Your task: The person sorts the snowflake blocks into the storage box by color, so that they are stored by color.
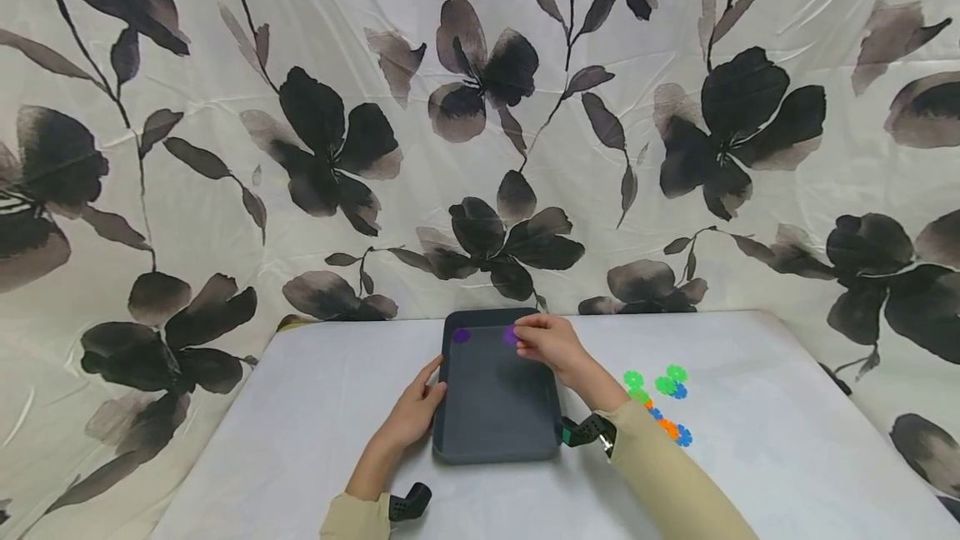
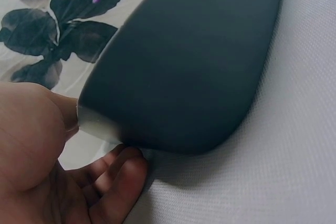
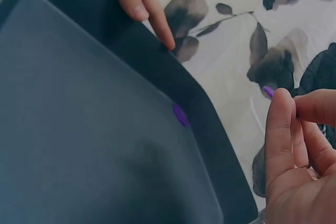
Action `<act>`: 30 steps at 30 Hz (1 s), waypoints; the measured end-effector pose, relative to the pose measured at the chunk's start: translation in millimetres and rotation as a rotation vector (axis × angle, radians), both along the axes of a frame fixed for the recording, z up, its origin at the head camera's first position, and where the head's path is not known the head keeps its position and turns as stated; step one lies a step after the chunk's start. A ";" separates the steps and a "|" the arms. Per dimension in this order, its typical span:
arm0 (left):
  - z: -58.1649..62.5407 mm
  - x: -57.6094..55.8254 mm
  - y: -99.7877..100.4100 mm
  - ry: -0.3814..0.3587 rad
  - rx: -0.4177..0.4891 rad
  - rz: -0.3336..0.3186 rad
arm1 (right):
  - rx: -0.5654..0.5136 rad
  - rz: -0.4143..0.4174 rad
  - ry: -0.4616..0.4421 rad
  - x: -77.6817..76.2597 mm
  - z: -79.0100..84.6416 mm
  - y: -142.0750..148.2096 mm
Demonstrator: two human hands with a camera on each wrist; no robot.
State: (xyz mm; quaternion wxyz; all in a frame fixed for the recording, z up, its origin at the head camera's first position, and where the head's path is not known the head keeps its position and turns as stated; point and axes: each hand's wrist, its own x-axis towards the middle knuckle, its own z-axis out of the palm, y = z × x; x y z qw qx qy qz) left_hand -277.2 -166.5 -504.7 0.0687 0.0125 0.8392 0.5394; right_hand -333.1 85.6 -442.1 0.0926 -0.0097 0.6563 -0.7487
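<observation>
A dark grey rectangular tray (image 1: 495, 407) lies on the white table. My left hand (image 1: 411, 413) holds its left side, the thumb over the rim and the other fingers along the outer wall (image 2: 178, 66). Between thumb and fingertips, my right hand (image 1: 551, 344) pinches a small purple flower-shaped disc (image 1: 511, 335) above the tray's far right corner. The right wrist view shows only the edge of that pinched disc (image 3: 269, 92) past the fingertips. Another purple disc (image 1: 461, 336) rests inside the tray at the far left corner.
To the right of the tray, several green flower-shaped discs (image 1: 633, 377), orange ones (image 1: 667, 429) and blue ones (image 1: 683, 436) lie loosely scattered, some overlapping. A white cloth with dark flowers (image 1: 517, 240) hangs behind the table (image 1: 300, 423). Black cameras sit at both wrists.
</observation>
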 end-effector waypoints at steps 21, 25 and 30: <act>0.6 0.8 -4.8 0.018 0.067 -0.010 | -0.044 -0.043 -0.048 -44.9 -13.8 -27.8; 1.6 1.6 -5.3 0.020 0.072 -0.008 | -0.067 -0.063 -0.060 -48.3 -21.0 -34.0; -0.2 0.6 -4.1 0.029 0.065 -0.017 | -0.063 -0.092 -0.093 -52.7 -31.7 -36.3</act>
